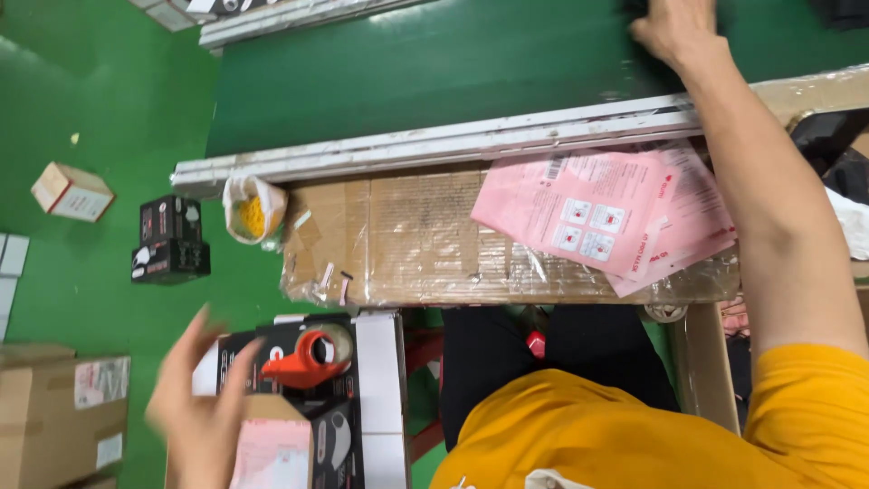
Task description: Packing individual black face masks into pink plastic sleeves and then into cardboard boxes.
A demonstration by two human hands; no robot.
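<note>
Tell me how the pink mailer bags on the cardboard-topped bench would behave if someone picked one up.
The pink mailer bags look thin and flat, so one would probably flop and feel light. Their glossy film suggests they may slide off each other, since they lie loosely fanned on the taped cardboard bench top.

Left hand (201,407) open, fingers spread, blurred, right hand (674,29) stretched far forward

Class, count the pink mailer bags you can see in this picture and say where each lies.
3: two overlapping pink mailer bags on the cardboard-covered bench, and one on a box beside the left hand. More may be hidden underneath.
</note>
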